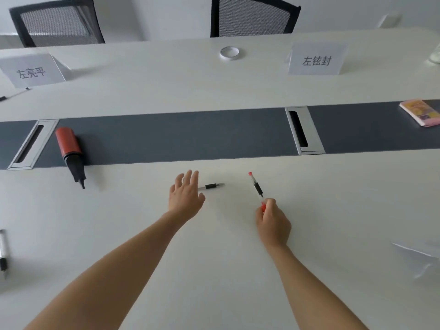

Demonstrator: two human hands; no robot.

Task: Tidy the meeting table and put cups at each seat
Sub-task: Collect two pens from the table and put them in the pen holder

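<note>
White meeting table (214, 270), near half: left hand (184, 198) — fingers straight, slightly spread — covers one end of the black-grip pen (213, 186); right hand (273, 225) pinches the red pen (257, 186) by its near end — whether lifted, cannot tell.

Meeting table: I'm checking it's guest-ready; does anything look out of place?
Yes. A red-and-black pump lies on its side across the dark strip's near edge, and a tape roll sits loose on the far side.

The table (214, 258) top looks matt and smooth; cable grommets (304, 131) brushed metal; name cards (316, 59) paper; far chairs (252, 17) black mesh.
</note>
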